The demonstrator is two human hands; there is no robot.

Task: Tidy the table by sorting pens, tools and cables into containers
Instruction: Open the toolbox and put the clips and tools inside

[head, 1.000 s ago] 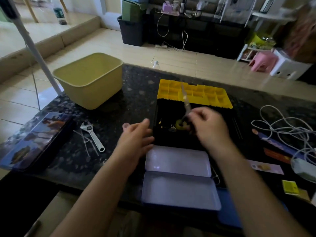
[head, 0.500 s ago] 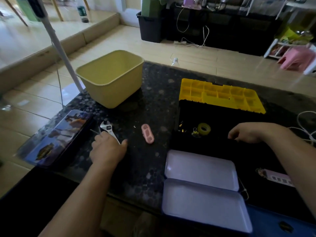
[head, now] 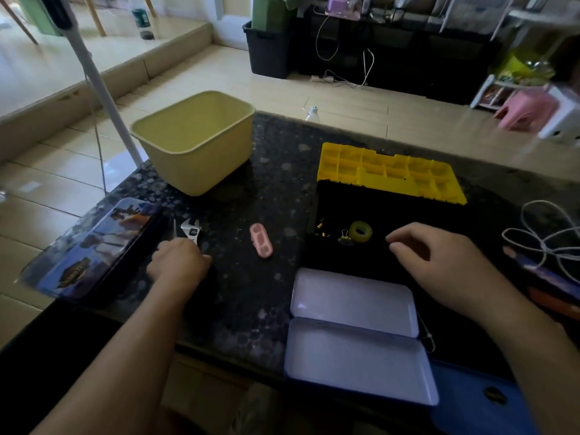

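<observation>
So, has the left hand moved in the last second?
Yes. The left hand went leftward, away from the black toolbox, to the wrench beside the printed tin.

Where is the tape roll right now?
Head view, right of centre: the yellow tape roll lies in the open black toolbox, beside a small binder clip, just left of the right hand.

- Bare left hand [head: 180,265] and left forearm [head: 125,350], uncovered down to the frame's lower edge.
- Bare right hand [head: 439,262] and right forearm [head: 527,350], likewise uncovered; fingernails visible.
</observation>
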